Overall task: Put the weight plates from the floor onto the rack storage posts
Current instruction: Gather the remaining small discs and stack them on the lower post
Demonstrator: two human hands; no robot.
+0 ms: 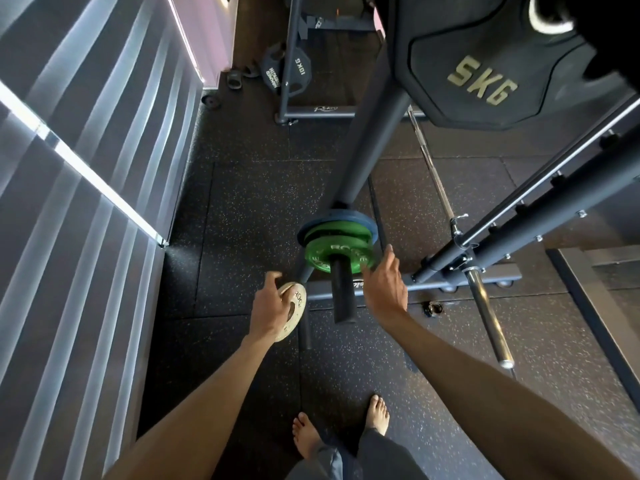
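Head view. Our left hand [266, 306] held a small pale plate [296, 299] by its rim, fingers curled round the edge, just left of the storage post [341, 296], which carried a green plate [323, 252] and a blue plate [356, 219]. Our right hand [382, 284] was spread, fingers straight, at the green plate's edge. We judged the pale plate rigid, dense and smooth, so a rim grip suited it.

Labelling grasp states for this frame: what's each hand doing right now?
Left hand: grips the small cream round weight plate.
Right hand: open, holding nothing, fingertips at the green round weight plate on the black storage post.
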